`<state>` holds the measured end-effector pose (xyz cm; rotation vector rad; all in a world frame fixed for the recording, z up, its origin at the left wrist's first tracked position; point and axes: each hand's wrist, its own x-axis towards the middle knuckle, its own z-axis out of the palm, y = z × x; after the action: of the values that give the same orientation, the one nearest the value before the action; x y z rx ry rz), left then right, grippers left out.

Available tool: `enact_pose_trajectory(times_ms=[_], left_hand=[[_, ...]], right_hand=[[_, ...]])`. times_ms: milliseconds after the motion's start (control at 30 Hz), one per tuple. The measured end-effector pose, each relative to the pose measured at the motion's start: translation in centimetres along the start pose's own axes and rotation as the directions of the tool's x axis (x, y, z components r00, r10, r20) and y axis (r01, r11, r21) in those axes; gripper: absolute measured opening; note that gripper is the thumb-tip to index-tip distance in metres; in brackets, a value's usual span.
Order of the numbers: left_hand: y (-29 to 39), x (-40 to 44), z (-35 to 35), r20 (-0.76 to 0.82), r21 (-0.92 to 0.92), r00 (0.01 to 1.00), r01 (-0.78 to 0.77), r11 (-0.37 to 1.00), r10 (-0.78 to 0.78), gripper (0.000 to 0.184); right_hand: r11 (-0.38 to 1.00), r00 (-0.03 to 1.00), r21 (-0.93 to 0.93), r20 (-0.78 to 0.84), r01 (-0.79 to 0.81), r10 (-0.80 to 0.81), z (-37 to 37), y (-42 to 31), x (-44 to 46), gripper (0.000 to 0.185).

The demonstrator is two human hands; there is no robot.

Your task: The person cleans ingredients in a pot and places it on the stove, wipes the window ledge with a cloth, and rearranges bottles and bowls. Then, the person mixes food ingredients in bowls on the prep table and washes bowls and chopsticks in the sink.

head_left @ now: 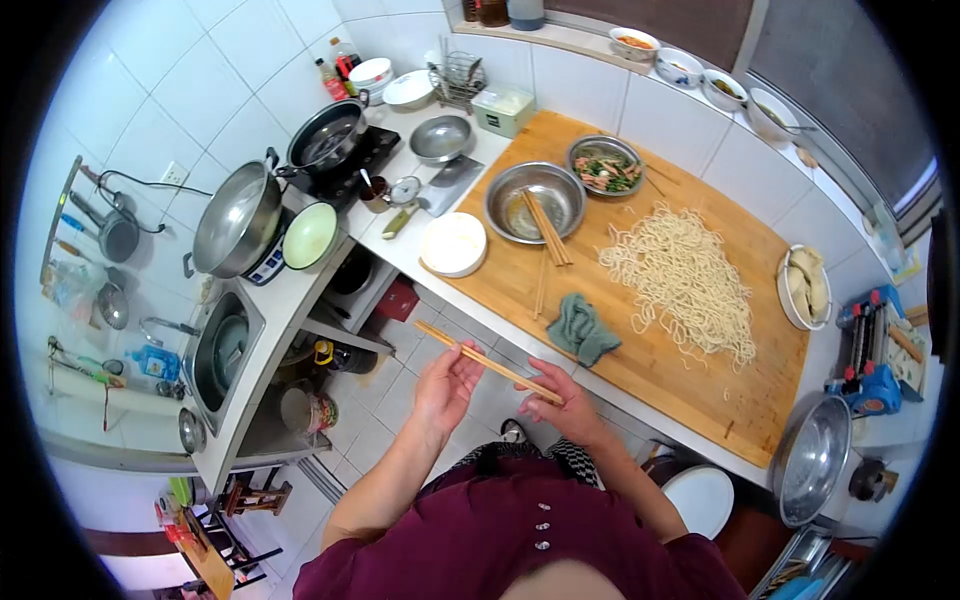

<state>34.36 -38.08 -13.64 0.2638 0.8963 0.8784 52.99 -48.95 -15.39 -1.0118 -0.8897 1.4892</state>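
A pair of wooden chopsticks slants across in front of my body, over the floor beside the counter edge. My left hand pinches the pair towards its upper left end, palm turned up. Around the lower right end close the fingers of my right hand. Beyond my hands, a crumpled green cloth lies at the near edge of the wooden board. A heap of pale noodles spreads over the board. More chopsticks rest in a steel bowl.
A bowl of chopped meat and greens and a white bowl stand on the board. Left of it are a cleaver, a black pot and a large steel pot. A pasta machine stands at right.
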Motion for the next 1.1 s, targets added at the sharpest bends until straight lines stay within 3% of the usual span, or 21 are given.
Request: enact_pose_trajectory(times_ms=[133, 233, 300, 433, 500, 567, 667, 733, 767, 800, 833, 867, 900, 933, 967, 1000, 1033, 1100], left_hand=[[-0.9, 0.0, -0.5, 0.01, 0.02, 1.0, 0.027, 0.999, -0.027, 0.022], [-1.6, 0.1, 0.0, 0.03, 0.032, 0.998, 0.056, 0.998, -0.057, 0.023], [-2.0, 0.1, 0.6, 0.055, 0.038, 0.997, 0.054, 0.998, -0.056, 0.026], [-2.9, -0.3, 3.2, 0.174, 0.08, 0.976, 0.115, 0.99, -0.128, 0.034], [-3.6, 0.0, 3.7, 0.145, 0.124, 0.973, 0.163, 0.979, -0.181, 0.036], [-4.7, 0.4, 4.0, 0.119, 0.173, 0.963, 0.22, 0.96, -0.242, 0.038], [-6.6, 1.8, 3.5, 0.053, 0.195, 0.952, 0.287, 0.938, -0.302, 0.037], [-7.5, 3.1, 3.1, 0.039, 0.17, 0.951, 0.297, 0.94, -0.308, 0.036], [-7.9, 3.7, 3.3, 0.042, 0.179, 0.945, 0.312, 0.933, -0.324, 0.036], [-8.1, 4.4, 3.9, 0.001, 0.393, 0.979, 0.186, 0.901, -0.203, 0.035], [-8.4, 5.1, 4.3, -0.006, 0.588, 0.997, 0.062, 0.806, -0.073, 0.034], [-8.9, 6.2, 4.4, 0.077, 0.752, 0.996, -0.087, 0.653, 0.044, 0.041], [-9.0, 6.5, 5.1, 0.083, 0.755, 0.996, -0.082, 0.651, 0.03, 0.041], [-9.1, 6.8, 5.9, 0.39, 0.883, 0.898, -0.428, 0.193, 0.205, 0.048], [-9.2, 7.0, 6.8, 0.699, 0.707, 0.688, -0.625, -0.331, 0.194, 0.056], [-9.3, 6.9, 8.4, 0.716, 0.682, 0.69, -0.658, -0.32, 0.106, 0.067], [-10.0, 7.4, 9.0, 0.718, 0.68, 0.69, -0.663, -0.313, 0.096, 0.067], [-11.6, 8.7, 9.6, 0.727, 0.634, 0.685, -0.644, -0.429, 0.045, 0.065]], right_hand=[[0.983, 0.99, -0.122, -0.006, 0.137, -0.138, 2.5, 0.6, 1.6, 0.053], [0.974, 0.975, -0.054, -0.027, 0.219, -0.22, 2.7, 0.0, 2.4, 0.04], [0.955, 0.963, -0.144, -0.043, 0.258, -0.266, 1.6, -0.9, 2.7, 0.028], [0.965, 0.962, -0.129, -0.128, 0.227, -0.243, -0.2, -3.3, 1.7, 0.025], [0.975, 0.936, -0.119, -0.278, 0.189, -0.215, -1.8, -4.6, 0.5, 0.025], [0.978, 0.927, -0.103, -0.315, 0.18, -0.204, -4.3, -5.7, -1.0, 0.023], [0.981, 0.839, -0.109, -0.508, 0.161, -0.195, -8.7, -7.5, -4.6, 0.022], [0.96, 0.716, -0.249, -0.647, 0.128, -0.263, -12.2, -8.4, -7.0, 0.022], [0.961, 0.703, -0.249, -0.661, 0.123, -0.261, -14.0, -8.7, -8.4, 0.022], [0.956, 0.616, -0.264, -0.734, 0.127, -0.284, -16.0, -8.9, -9.9, 0.022], [0.951, 0.522, -0.281, -0.796, 0.129, -0.306, -17.6, -9.2, -11.1, 0.023], [0.951, 0.51, -0.282, -0.804, 0.123, -0.305, -18.9, -9.5, -12.2, 0.023], [0.933, 0.415, -0.342, -0.837, 0.113, -0.357, -20.1, -9.8, -13.2, 0.023], [0.912, 0.316, -0.398, -0.857, 0.097, -0.407, -21.0, -10.0, -14.0, 0.023], [0.913, 0.302, -0.399, -0.862, 0.09, -0.406, -21.7, -10.1, -14.8, 0.023], [0.895, 0.271, -0.439, -0.855, 0.074, -0.442, -22.3, -10.2, -15.6, 0.023], [0.876, 0.244, -0.478, -0.844, 0.057, -0.477, -23.0, -10.2, -16.3, 0.024], [0.876, 0.227, -0.483, -0.853, -0.001, -0.47, -24.4, -9.6, -17.4, 0.024]])
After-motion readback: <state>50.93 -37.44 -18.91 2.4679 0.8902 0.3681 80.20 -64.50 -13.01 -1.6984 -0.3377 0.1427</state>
